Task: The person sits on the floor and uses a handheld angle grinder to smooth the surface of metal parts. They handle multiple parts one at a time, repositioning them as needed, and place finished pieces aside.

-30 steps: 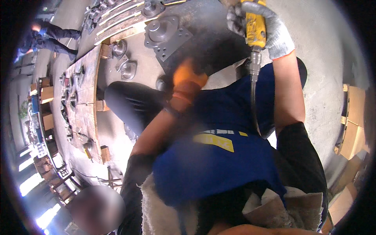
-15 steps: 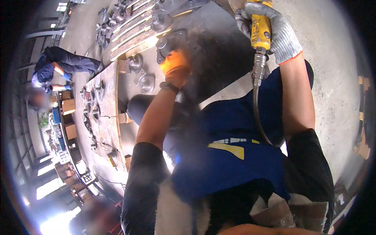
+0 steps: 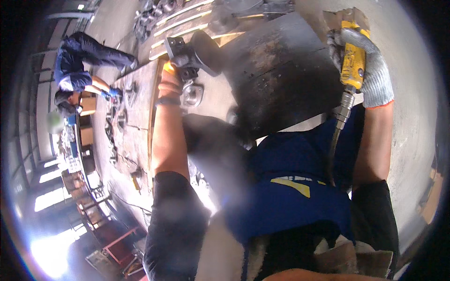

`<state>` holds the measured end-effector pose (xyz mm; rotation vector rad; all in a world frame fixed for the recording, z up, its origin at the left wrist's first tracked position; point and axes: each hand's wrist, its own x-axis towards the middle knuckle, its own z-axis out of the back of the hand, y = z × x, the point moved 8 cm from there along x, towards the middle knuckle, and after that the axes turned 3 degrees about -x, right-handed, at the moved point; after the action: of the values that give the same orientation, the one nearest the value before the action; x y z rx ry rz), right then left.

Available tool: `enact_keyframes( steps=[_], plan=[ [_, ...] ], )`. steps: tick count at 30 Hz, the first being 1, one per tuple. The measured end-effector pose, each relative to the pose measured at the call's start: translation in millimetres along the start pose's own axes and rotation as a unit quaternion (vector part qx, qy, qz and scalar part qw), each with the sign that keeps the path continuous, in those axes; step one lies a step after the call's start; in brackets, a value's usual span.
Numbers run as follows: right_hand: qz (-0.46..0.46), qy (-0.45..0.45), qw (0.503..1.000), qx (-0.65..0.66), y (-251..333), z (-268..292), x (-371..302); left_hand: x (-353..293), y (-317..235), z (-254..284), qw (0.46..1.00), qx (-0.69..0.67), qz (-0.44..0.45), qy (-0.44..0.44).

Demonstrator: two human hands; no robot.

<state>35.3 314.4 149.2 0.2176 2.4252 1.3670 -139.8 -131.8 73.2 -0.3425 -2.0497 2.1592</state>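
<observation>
My left hand (image 3: 170, 75), in an orange glove, is closed around a dark metal casting (image 3: 202, 52) with a wide round end and a flange with holes. It holds the casting up, left of a dark flat plate (image 3: 304, 70). My right hand (image 3: 377, 77), in a grey-white knit glove with an orange cuff, grips a yellow air tool (image 3: 352, 65) at the far right. A metal coupling (image 3: 345, 107) and a hose run down from the tool toward my lap. The tool stays apart from the casting; its working tip is hard to make out.
Another flanged metal part (image 3: 192, 95) lies below the casting. On the left, a worn wooden bench (image 3: 133, 136) bears several metal parts. A slatted pallet (image 3: 187, 21) with castings stands at the back. A co-worker (image 3: 77, 70) bends over the bench at far left.
My left hand has lifted the casting off the plate and moved it left. The right hand with the air tool appears farther right and lower in view.
</observation>
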Motion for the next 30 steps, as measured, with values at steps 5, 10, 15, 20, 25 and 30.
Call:
enact_keyframes(
  steps=[5,10,15,20,25,30],
  plan=[
    [-0.045,0.026,0.996,-0.075,-27,-17,16,-19,22,71,0.992,0.111,-0.049,-0.033],
    [-0.143,0.049,0.974,-0.171,-57,-32,24,-85,65,113,0.963,-0.031,0.195,-0.181],
    [-0.162,0.040,0.937,-0.307,-71,-27,26,-182,130,151,0.939,-0.118,0.237,-0.220],
    [-0.226,0.118,0.916,-0.310,-92,-41,15,-273,228,173,0.904,-0.217,0.192,-0.314],
    [-0.246,0.104,0.917,-0.295,-102,-35,18,-355,309,136,0.856,-0.398,0.190,-0.269],
    [-0.256,0.094,0.913,-0.303,-107,-18,26,-401,344,65,0.760,-0.614,0.061,-0.203]
  ],
)
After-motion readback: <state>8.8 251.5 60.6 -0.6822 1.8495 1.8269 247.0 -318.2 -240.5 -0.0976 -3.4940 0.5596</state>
